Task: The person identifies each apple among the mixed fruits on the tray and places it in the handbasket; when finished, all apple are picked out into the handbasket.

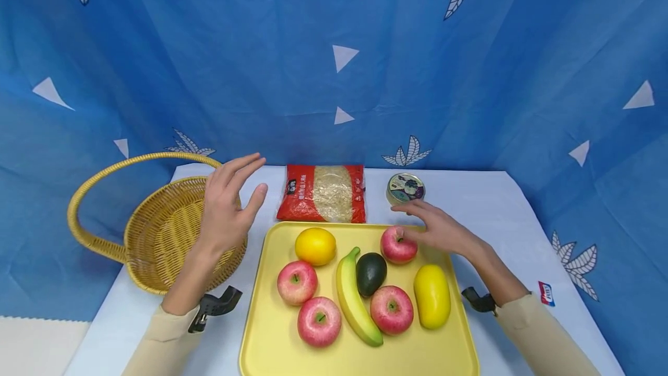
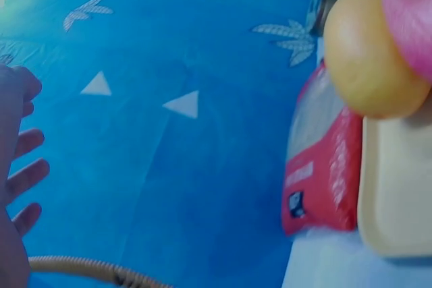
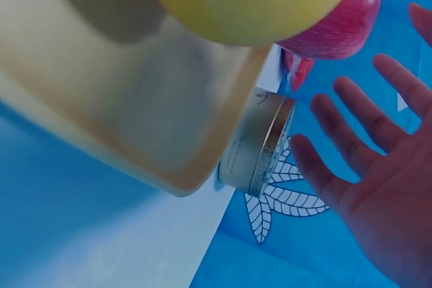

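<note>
My left hand (image 1: 225,205) hovers over the right side of a yellow wicker basket (image 1: 156,237), fingers extended and holding nothing. My right hand (image 1: 440,228) is above the far right part of a yellow tray (image 1: 292,358), its fingers spread in the right wrist view and nothing in them. Nearest to it are a red apple (image 1: 395,248), partly covered by its fingers in the head view, and a round tin (image 1: 406,186). On the tray also lie a banana (image 1: 351,295), a dark green avocado (image 1: 371,274), an orange-yellow lemon (image 1: 315,246), a yellow mango (image 1: 432,296) and several apples (image 1: 319,322).
Behind the tray lies a red bag of noodles (image 1: 323,193) with a see-through window. The basket's tall handle (image 1: 83,202) arches up at the left. A small red and blue wrapper (image 1: 546,293) lies on the white table at right. Blue curtain (image 1: 292,74) hangs behind.
</note>
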### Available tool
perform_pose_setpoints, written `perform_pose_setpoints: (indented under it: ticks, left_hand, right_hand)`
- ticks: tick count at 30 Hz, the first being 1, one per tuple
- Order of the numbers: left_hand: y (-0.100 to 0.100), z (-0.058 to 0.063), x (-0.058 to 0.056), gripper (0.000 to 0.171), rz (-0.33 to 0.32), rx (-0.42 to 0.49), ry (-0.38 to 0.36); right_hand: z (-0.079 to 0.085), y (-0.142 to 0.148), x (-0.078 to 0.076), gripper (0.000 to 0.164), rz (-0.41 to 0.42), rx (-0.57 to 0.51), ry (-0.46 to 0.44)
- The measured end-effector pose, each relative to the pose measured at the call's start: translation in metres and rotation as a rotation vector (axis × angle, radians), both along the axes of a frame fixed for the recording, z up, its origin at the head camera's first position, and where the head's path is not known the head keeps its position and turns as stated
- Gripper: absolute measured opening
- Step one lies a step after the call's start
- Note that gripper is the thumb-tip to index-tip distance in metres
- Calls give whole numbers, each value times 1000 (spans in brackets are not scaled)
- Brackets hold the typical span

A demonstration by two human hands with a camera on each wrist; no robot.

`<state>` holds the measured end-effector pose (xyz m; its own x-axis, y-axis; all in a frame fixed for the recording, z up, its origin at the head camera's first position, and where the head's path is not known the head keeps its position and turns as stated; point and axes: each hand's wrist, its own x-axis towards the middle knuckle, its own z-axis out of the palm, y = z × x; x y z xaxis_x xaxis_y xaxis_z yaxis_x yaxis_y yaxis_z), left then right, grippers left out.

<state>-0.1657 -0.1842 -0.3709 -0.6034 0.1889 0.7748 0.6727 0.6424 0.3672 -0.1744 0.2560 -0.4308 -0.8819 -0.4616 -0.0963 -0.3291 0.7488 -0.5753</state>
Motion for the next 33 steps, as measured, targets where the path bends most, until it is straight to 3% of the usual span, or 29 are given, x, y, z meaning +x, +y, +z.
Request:
perform_pose_setpoints:
  ticks: [7, 14, 20, 25, 33]
  left_hand:
    - [-21, 11, 6, 41, 42, 105, 136]
    - [-36, 31, 19, 45, 138, 195, 222]
    - [-48, 45, 28, 44, 226, 261, 292]
    - [-67, 45, 30, 43, 299, 271, 297]
    - [-102, 34, 31, 39, 426, 251, 252]
  right_hand:
    - [-3, 1, 5, 68, 15, 4, -50]
    - [-5, 1, 6, 71, 64, 8, -71]
    - [-9, 0, 6, 74, 58, 10, -110]
    - [-11, -1, 7, 77, 56, 15, -141]
    - [-12, -2, 8, 77, 73, 7, -162]
